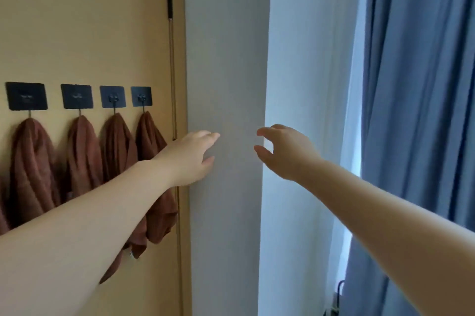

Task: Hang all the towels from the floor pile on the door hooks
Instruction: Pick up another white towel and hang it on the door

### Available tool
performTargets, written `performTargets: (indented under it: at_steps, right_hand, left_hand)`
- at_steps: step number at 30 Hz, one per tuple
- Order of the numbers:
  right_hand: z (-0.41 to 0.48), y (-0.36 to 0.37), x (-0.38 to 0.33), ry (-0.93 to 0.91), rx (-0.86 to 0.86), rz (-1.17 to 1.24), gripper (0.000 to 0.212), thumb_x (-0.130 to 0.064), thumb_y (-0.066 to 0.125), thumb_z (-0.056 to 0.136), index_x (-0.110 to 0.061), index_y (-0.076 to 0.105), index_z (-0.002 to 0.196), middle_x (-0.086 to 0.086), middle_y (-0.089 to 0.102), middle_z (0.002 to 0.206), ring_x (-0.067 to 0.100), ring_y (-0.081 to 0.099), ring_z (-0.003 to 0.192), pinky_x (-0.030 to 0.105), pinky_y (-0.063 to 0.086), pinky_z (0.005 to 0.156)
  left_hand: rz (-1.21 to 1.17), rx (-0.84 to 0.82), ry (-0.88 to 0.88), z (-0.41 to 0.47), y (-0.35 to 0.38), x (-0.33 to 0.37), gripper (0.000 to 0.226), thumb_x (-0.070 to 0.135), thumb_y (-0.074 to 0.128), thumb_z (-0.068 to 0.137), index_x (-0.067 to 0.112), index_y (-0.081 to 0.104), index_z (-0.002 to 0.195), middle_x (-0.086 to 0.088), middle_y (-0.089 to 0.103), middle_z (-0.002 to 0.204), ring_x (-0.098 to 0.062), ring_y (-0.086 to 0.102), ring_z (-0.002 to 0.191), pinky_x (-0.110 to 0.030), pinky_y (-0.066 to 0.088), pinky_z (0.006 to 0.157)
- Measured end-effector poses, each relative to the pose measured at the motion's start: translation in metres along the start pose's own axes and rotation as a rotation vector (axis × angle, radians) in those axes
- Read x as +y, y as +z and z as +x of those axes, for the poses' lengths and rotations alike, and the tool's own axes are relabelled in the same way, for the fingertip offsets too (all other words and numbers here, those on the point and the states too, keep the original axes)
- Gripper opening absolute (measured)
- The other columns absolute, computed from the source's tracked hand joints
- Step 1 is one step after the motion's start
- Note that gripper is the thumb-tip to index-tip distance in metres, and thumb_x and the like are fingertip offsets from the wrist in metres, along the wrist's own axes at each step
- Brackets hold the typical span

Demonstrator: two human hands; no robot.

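My left hand (191,158) and right hand (285,151) are empty, fingers loose; at lower left my arm partly hides the towels (30,166).

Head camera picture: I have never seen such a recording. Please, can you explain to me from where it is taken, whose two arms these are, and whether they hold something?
There is no machine here. A person wears one camera on the head, so you look forward along that person's own arms. The left hand and the right hand both reach out in front of a pale grey wall, fingers loose, and hold nothing. To the left is a yellow-tan door with four black square stick-on hooks; a reddish-brown cloth towel hangs from each. To the right hangs a blue pleated fabric curtain. The floor pile is not in view.
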State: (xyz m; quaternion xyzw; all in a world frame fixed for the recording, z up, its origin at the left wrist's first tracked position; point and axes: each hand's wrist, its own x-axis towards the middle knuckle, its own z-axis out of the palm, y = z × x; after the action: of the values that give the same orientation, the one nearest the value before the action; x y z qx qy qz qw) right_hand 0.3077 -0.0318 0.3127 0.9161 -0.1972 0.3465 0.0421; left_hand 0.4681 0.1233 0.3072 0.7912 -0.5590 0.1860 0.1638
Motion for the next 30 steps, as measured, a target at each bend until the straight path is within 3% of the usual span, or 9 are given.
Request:
performTargets:
  at_steps: [8, 14, 20, 25, 30]
  right_hand:
    - [-0.063, -0.013, 0.055, 0.381, -0.020, -0.179, 0.043, -0.041, 0.049, 0.096, -0.024, 0.050, 0.135, -0.001, 0.056, 0.128, 0.022, 0.055, 0.114, 0.034, 0.046, 0.092]
    - [-0.151, -0.033, 0.062, 0.672, -0.041, -0.358, 0.036, -0.040, 0.052, 0.093, -0.015, 0.059, 0.118, 0.002, 0.059, 0.105, 0.027, 0.059, 0.096, 0.034, 0.048, 0.080]
    - [-0.265, -0.080, 0.038, 0.985, -0.045, -0.494, 0.043, -0.042, 0.055, 0.092, -0.023, 0.055, 0.130, 0.003, 0.059, 0.122, 0.029, 0.060, 0.108, 0.039, 0.050, 0.087]
    - [-0.358, -0.130, -0.002, 1.228, -0.013, -0.610, 0.044, -0.041, 0.056, 0.092, -0.022, 0.055, 0.131, 0.002, 0.059, 0.123, 0.023, 0.059, 0.107, 0.031, 0.046, 0.085]
    - [-0.434, -0.172, -0.053, 1.401, -0.025, -0.705, 0.041, -0.040, 0.055, 0.091, -0.019, 0.055, 0.127, 0.005, 0.059, 0.120, 0.024, 0.057, 0.108, 0.036, 0.048, 0.086]
  left_hand:
    - [-0.143, -0.080, 0.332, 0.060, 0.064, 0.041, 0.056, 0.027, 0.046, 0.098, 0.019, 0.026, 0.150, 0.002, 0.031, 0.153, -0.018, 0.034, 0.137, -0.027, 0.028, 0.109]
    - [-0.341, -0.162, 0.588, 0.065, 0.117, 0.090, 0.056, 0.026, 0.045, 0.097, 0.022, 0.027, 0.149, 0.005, 0.036, 0.149, -0.013, 0.033, 0.137, -0.030, 0.030, 0.110]
    - [-0.540, -0.198, 0.874, 0.039, 0.150, 0.174, 0.056, 0.026, 0.052, 0.094, 0.017, 0.035, 0.146, 0.004, 0.041, 0.147, -0.014, 0.037, 0.136, -0.035, 0.032, 0.112]
    - [-0.630, -0.257, 1.087, -0.012, 0.145, 0.253, 0.057, 0.027, 0.051, 0.095, 0.018, 0.032, 0.148, 0.005, 0.038, 0.149, -0.016, 0.040, 0.134, -0.034, 0.034, 0.111]
    - [-0.677, -0.293, 1.249, -0.073, 0.131, 0.322, 0.057, 0.032, 0.052, 0.095, 0.022, 0.032, 0.148, 0.003, 0.040, 0.147, -0.019, 0.045, 0.129, -0.033, 0.037, 0.108]
